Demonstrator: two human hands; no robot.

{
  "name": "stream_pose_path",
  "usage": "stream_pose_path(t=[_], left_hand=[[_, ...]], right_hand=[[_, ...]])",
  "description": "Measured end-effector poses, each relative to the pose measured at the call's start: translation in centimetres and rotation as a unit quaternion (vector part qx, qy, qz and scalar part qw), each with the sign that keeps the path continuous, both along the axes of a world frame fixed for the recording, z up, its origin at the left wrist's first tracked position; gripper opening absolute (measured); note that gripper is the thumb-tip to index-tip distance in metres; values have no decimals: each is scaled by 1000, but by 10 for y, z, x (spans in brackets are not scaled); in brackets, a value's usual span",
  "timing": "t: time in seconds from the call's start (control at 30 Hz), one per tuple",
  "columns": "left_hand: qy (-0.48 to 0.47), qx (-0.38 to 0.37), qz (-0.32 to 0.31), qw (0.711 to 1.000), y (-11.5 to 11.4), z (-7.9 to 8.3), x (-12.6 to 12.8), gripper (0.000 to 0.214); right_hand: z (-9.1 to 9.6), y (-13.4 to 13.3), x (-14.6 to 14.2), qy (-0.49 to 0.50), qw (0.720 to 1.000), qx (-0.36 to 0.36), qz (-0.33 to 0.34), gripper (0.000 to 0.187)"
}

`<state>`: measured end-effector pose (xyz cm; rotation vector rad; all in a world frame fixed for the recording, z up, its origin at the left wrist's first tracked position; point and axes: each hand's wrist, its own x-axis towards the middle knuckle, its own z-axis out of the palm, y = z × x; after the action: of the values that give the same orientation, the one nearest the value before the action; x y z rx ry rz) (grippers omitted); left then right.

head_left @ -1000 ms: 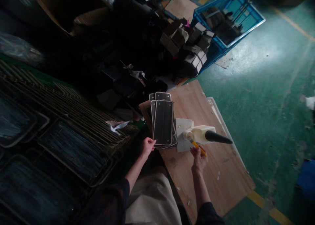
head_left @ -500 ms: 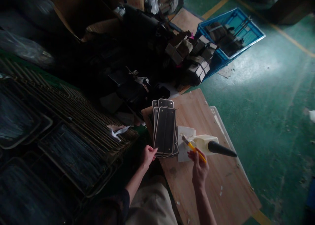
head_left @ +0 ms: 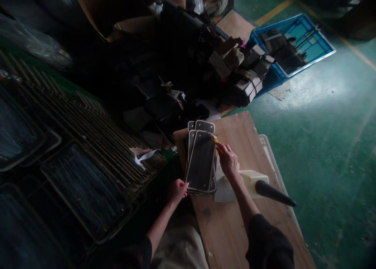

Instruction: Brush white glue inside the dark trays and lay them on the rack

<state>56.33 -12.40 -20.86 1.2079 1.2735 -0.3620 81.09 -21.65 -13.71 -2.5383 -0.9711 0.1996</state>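
Note:
A stack of dark rectangular panels (head_left: pixel 201 161) with pale rims and rounded corners lies on the wooden board, its pieces slightly fanned. At the near left corner of the top panel, my left hand (head_left: pixel 178 191) is closed, thumb and fingers pinching its edge. My right hand (head_left: pixel 228 159) grips a small yellow-handled brush (head_left: pixel 216 140). The brush tip meets the top panel's far right corner; its bristles are hard to make out. Right of the stack, partly under my right forearm, are a white sheet (head_left: pixel 221 192) and a cream plastic container (head_left: pixel 249 177) with a dark tapered piece.
The wooden board (head_left: pixel 232 229) extends toward me. On the left stands a wire rack (head_left: pixel 96 133) carrying dark framed panels (head_left: pixel 85 184). Beyond the board are bundled blocks (head_left: pixel 249 84) and a blue crate (head_left: pixel 305 71) on the green floor. Cardboard boxes (head_left: pixel 132 28) sit in the dark behind.
My right hand has moved forward and left, carrying the brush from beside the cream container to the top panel's far right corner. My left hand stays at the near corner. The view has shifted slightly.

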Motion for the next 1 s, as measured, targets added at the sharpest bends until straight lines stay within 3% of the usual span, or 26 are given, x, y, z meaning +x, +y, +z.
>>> stream_pose_path(t=[0.17, 0.47, 0.57, 0.67, 0.77, 1.0], left_hand=[[0, -31, 34, 999, -3, -3, -2, 21], [-19, -54, 81, 995, -4, 5, 1, 23], [-23, -50, 84, 995, -4, 6, 1, 22], [-21, -49, 79, 995, -3, 8, 1, 22], [-30, -44, 69, 996, -1, 9, 1, 21], [-25, -38, 58, 997, 0, 10, 0, 18]], right_hand=[[0, -11, -18, 14, 999, -43, 23, 32], [48, -81, -133, 132, 979, -107, 108, 31], [58, -85, -148, 180, 970, -109, 122, 29], [58, -74, -131, 246, 958, -81, 120, 29], [44, -54, -88, 263, 958, -40, 105, 28], [13, -4, 4, 94, 993, 5, 67, 30]])
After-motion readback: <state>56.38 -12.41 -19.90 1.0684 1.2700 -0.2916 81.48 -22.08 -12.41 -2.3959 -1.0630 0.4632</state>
